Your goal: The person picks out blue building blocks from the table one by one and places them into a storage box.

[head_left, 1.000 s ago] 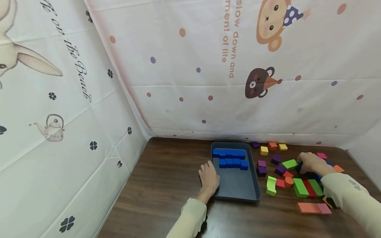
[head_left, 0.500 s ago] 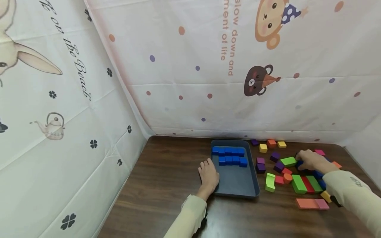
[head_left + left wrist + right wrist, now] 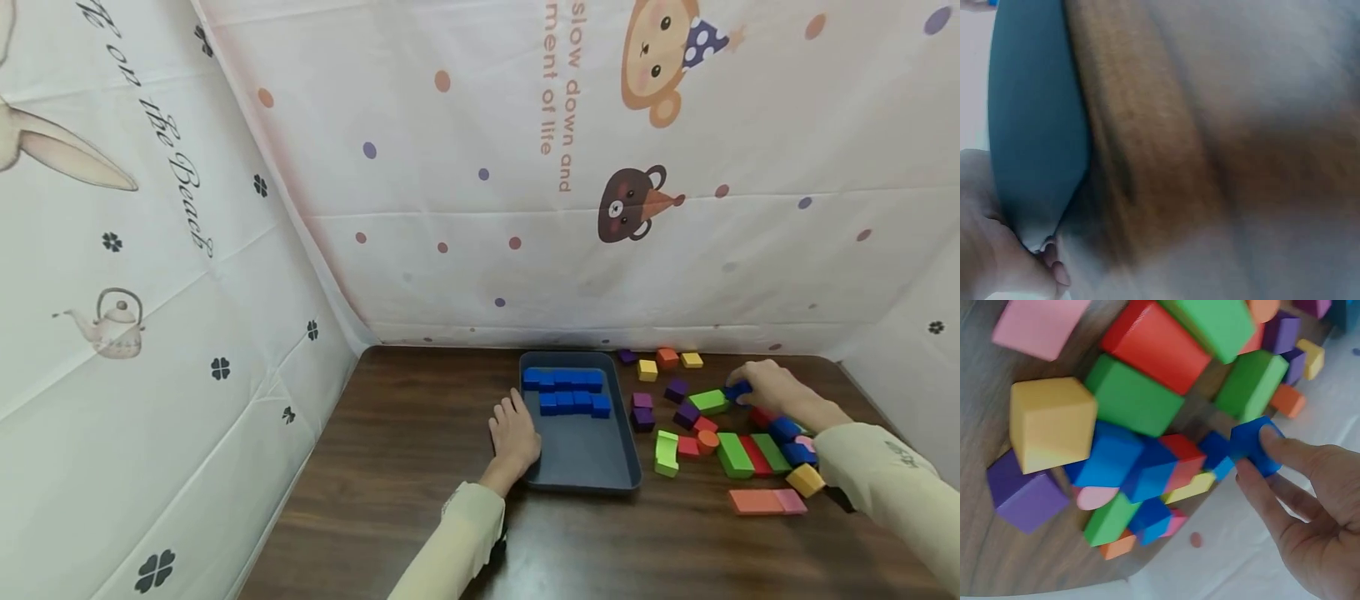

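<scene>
Pinching blue block [image 3: 1249, 447] — right hand [image 3: 1313, 503], blocks [image 3: 1252, 384] nearby

Brown table [image 3: 397, 442] — tray [image 3: 588, 458], colored blocks [image 3: 735, 456]

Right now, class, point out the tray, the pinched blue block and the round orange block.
Tray [image 3: 589, 455], head view: bare floor.
Pinched blue block [image 3: 1247, 443], right wrist view: exposed side.
Round orange block [image 3: 707, 441], head view: top.

Printed cloth [image 3: 427, 275] screens this brown table [image 3: 405, 433] into a booth.
</scene>
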### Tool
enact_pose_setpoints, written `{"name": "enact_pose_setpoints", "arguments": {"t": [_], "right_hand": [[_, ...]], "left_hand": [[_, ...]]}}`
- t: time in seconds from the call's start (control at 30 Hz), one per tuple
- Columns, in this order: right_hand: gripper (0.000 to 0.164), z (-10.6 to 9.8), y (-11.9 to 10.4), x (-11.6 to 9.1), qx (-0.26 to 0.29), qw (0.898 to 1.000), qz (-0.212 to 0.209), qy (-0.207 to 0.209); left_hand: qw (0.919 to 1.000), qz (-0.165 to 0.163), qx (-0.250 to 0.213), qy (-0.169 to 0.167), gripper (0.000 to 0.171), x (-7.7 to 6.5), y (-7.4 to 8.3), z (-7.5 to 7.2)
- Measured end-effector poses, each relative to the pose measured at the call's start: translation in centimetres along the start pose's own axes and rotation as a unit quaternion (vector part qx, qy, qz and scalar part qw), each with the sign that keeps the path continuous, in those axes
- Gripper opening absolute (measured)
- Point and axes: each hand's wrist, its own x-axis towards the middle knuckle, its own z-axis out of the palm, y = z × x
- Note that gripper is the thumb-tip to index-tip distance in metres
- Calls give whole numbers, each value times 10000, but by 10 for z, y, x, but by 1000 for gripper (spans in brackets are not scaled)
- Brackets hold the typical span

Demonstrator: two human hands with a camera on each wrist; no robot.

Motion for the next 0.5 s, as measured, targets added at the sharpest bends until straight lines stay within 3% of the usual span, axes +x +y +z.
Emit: {"name": "enact_pose_setpoints", "arguments": {"t": [0.13, 0.33, 0.5], "right_hand": [[27, -9, -19, 5, 50, 9996, -117, 271], [41, -19, -57, 25, 248, 9951, -646, 703], [37, -21, -92, 40, 373, 9905, -1021, 841]], "left_hand": [[9997, 218, -18, 49, 83, 0, 0, -1], [9978, 437, 277, 426, 83, 2, -1, -2], [9964, 517, 430, 518, 85, -1, -2, 3]]}}
